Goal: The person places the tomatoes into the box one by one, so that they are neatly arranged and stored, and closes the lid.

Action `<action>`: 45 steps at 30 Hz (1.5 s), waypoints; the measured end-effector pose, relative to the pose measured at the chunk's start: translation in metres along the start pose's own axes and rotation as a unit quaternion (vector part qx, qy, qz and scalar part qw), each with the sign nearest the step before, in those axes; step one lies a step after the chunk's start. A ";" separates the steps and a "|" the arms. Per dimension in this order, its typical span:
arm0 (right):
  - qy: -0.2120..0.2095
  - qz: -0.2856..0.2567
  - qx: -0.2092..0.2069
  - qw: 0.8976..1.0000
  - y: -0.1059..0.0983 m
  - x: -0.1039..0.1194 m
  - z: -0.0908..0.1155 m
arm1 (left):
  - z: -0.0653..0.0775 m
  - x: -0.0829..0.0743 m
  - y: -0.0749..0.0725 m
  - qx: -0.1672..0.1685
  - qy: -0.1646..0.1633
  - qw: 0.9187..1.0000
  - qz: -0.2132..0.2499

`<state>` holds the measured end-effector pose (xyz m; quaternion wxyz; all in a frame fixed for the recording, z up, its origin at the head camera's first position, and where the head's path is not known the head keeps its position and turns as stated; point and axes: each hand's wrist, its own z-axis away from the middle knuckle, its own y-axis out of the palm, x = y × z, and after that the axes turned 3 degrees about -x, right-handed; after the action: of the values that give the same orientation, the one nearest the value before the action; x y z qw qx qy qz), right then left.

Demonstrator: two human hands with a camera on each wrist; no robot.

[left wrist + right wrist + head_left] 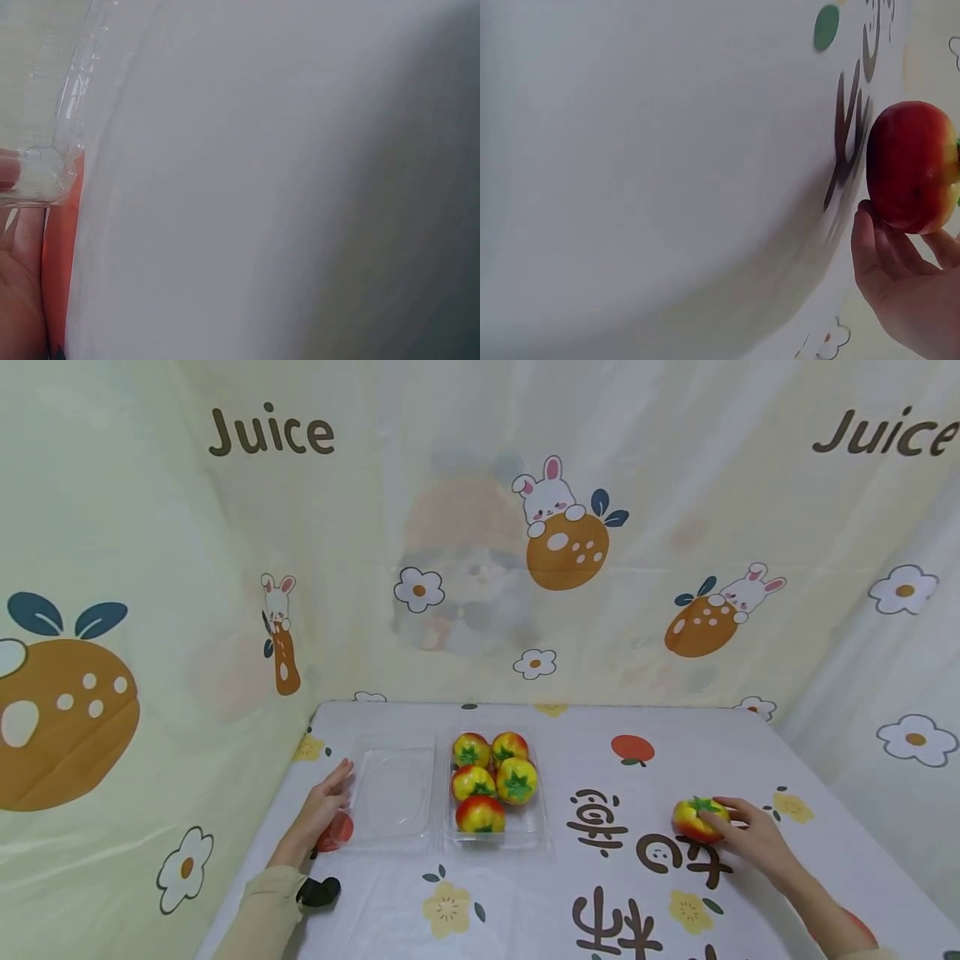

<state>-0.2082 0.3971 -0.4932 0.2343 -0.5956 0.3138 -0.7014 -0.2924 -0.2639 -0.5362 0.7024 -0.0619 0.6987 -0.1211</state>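
Note:
My right hand [750, 837] holds a shiny red-and-yellow persimmon [701, 820] with a green star-shaped calyx, at the right of the table. In the right wrist view its fingers and thumb are round the lower side of the persimmon [909, 166]. My left hand [324, 806] lies at the left edge of a clear plastic clamshell box, its fingers fairly straight against the lid half [393, 789]. Through the plastic corner [45, 176] in the left wrist view part of a finger shows. The box's right half [521, 827] contains several similar persimmons [517, 780].
A white printed cloth [375, 910] covers the table, with flowers, fruit and dark lettering on it. Pale printed curtains [465, 635] enclose the back and both sides. A black strap piece [319, 892] sits at my left wrist.

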 end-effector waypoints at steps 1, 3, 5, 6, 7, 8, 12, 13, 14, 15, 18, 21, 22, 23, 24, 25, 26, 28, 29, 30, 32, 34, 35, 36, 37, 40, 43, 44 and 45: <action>-0.007 0.003 -0.005 1.000 0.003 0.003 0.000 | 0.000 0.000 0.000 0.002 0.001 1.000 -0.002; -0.023 0.006 -0.015 1.000 0.009 0.012 -0.001 | 0.001 -0.002 0.000 0.004 0.004 1.000 -0.001; -0.042 0.011 -0.027 0.999 0.015 0.023 -0.002 | 0.001 -0.002 -0.001 0.006 0.005 1.000 0.001; -0.050 0.010 -0.031 0.998 0.018 0.030 -0.003 | 0.001 -0.002 -0.001 0.007 0.005 1.000 0.002; -0.059 0.009 -0.035 0.998 0.021 0.037 -0.003 | 0.001 -0.001 -0.001 0.007 0.006 1.000 0.002; -0.069 0.008 -0.038 0.997 0.025 0.045 -0.004 | 0.001 -0.001 -0.001 0.007 0.007 1.000 0.003; -0.110 -0.005 -0.044 0.993 0.039 0.075 -0.009 | 0.000 0.003 -0.002 0.001 0.007 1.000 -0.005; -0.121 -0.009 -0.045 0.992 0.043 0.081 -0.011 | 0.001 0.003 -0.002 -0.001 0.007 1.000 -0.006; -0.136 -0.014 -0.044 0.990 0.046 0.088 -0.013 | 0.002 0.004 -0.002 -0.001 0.005 1.000 -0.007; -0.148 -0.019 -0.042 0.988 0.050 0.094 -0.014 | 0.003 0.005 -0.002 -0.001 0.004 1.000 -0.009; -0.183 -0.039 -0.033 0.982 0.060 0.111 -0.015 | 0.005 0.008 0.000 0.004 0.001 1.000 -0.006; -0.204 -0.060 -0.020 0.977 0.069 0.129 -0.014 | 0.006 0.009 0.003 0.006 0.003 1.000 0.006; -0.211 -0.067 -0.017 0.975 0.072 0.135 -0.013 | 0.006 0.008 0.004 0.005 0.004 1.000 0.011; -0.214 -0.072 -0.013 0.974 0.074 0.141 -0.013 | 0.005 0.008 0.005 0.003 0.003 1.000 0.014; -0.216 -0.077 -0.011 0.973 0.077 0.147 -0.013 | 0.005 0.008 0.005 0.002 0.005 1.000 0.017; -0.221 -0.082 -0.008 0.972 0.079 0.152 -0.012 | 0.004 0.008 0.005 0.002 0.006 1.000 0.017; -0.224 -0.085 -0.004 0.971 0.082 0.157 -0.012 | 0.004 0.008 0.006 0.002 0.006 1.000 0.016; -0.234 -0.091 0.001 0.968 0.086 0.167 -0.011 | 0.004 0.003 0.006 0.004 0.003 1.000 0.015; -0.238 -0.094 0.005 0.967 0.088 0.170 -0.011 | 0.004 0.002 0.005 0.005 0.001 1.000 0.016; -0.242 -0.097 0.009 0.965 0.090 0.173 -0.012 | 0.003 0.001 0.005 0.005 0.000 1.000 0.016; -0.255 -0.102 0.020 0.961 0.095 0.177 -0.013 | 0.002 -0.001 0.005 0.007 -0.002 1.000 0.014; -0.266 -0.104 0.029 0.958 0.099 0.179 -0.013 | 0.000 -0.003 0.005 0.004 -0.001 1.000 0.016; -0.270 -0.108 0.035 0.956 0.101 0.180 -0.013 | -0.002 0.001 0.005 0.001 0.001 1.000 0.014; -0.275 -0.111 0.040 0.954 0.104 0.180 -0.013 | -0.002 0.001 0.005 -0.001 0.006 1.000 0.013; -0.278 -0.115 0.046 0.953 0.106 0.180 -0.012 | -0.002 0.001 0.005 -0.001 0.007 1.000 0.013; -0.281 -0.125 0.060 0.950 0.112 0.181 -0.009 | -0.001 0.002 0.004 0.001 0.007 1.000 0.011; -0.283 -0.122 0.068 0.949 0.118 0.182 -0.007 | 0.000 0.002 0.002 0.001 0.003 1.000 0.000; -0.284 -0.119 0.069 0.949 0.119 0.183 -0.007 | 0.000 0.002 0.002 0.001 0.004 1.000 -0.003; -0.286 -0.117 0.069 0.949 0.121 0.183 -0.007 | 0.000 0.002 0.001 0.001 0.004 1.000 -0.005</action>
<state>-0.2539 0.1857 -0.4544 0.2710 -0.7860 0.1124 -0.5442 -0.2921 -0.2633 -0.5389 0.6992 -0.0648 0.7008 -0.1254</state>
